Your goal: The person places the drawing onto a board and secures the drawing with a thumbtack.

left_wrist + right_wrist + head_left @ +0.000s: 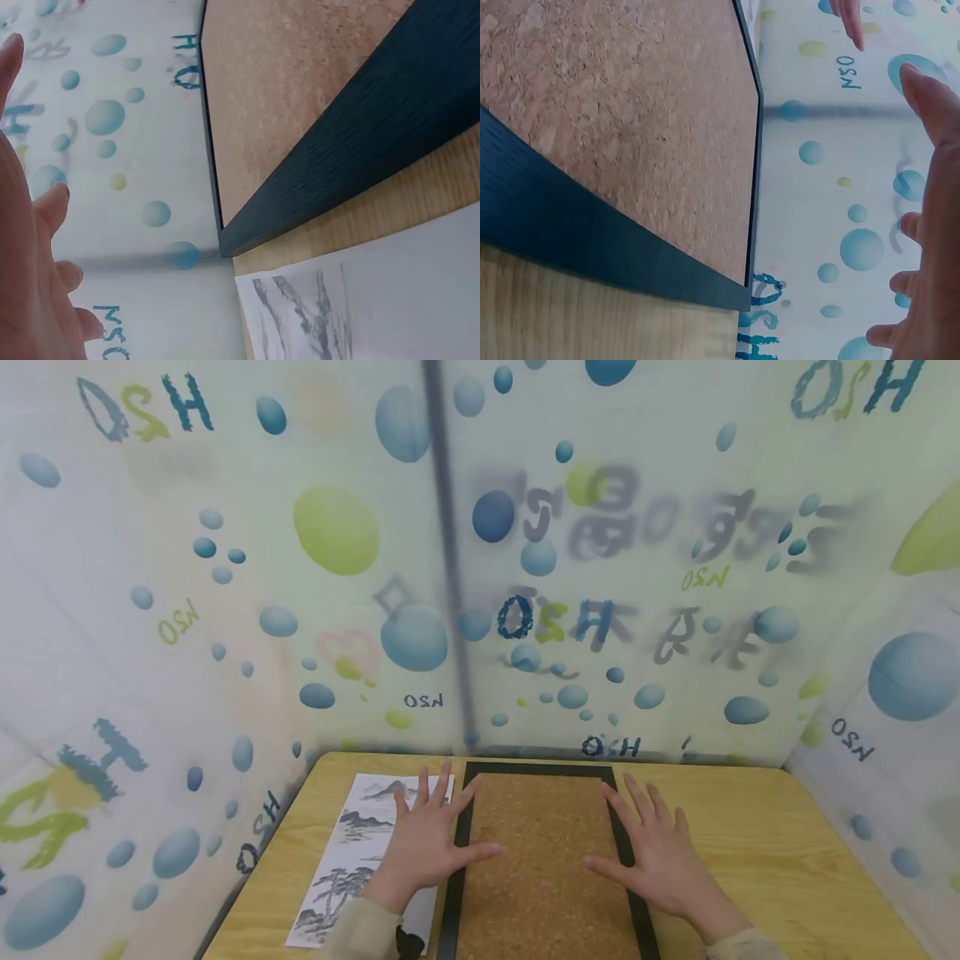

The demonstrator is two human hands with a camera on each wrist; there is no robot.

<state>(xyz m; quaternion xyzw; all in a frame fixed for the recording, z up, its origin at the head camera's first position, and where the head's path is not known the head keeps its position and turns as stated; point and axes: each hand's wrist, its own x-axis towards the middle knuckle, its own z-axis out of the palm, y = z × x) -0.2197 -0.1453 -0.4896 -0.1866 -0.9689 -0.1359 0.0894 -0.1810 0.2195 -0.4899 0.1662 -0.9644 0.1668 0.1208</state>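
A cork board [546, 860] in a dark frame [540, 769] lies on the wooden table. My left hand [429, 843] hovers over the board's left edge and the paper beside it, fingers spread and holding nothing. Above the right edge of the frame, my right hand [660, 852] is likewise spread, its thumb pointing inward over the cork. Left of the board lies a white sheet of paper [352, 852] printed with an ink landscape of mountains and trees; my left hand and sleeve hide part of it. Both wrist views show the fingers apart from the frame.
The wooden table [780, 860] extends to the right of the board. Behind it and on both sides hang pale curtains [645, 710] patterned with blue and green bubbles and mirrored lettering. The back curtain comes close to the table's far edge.
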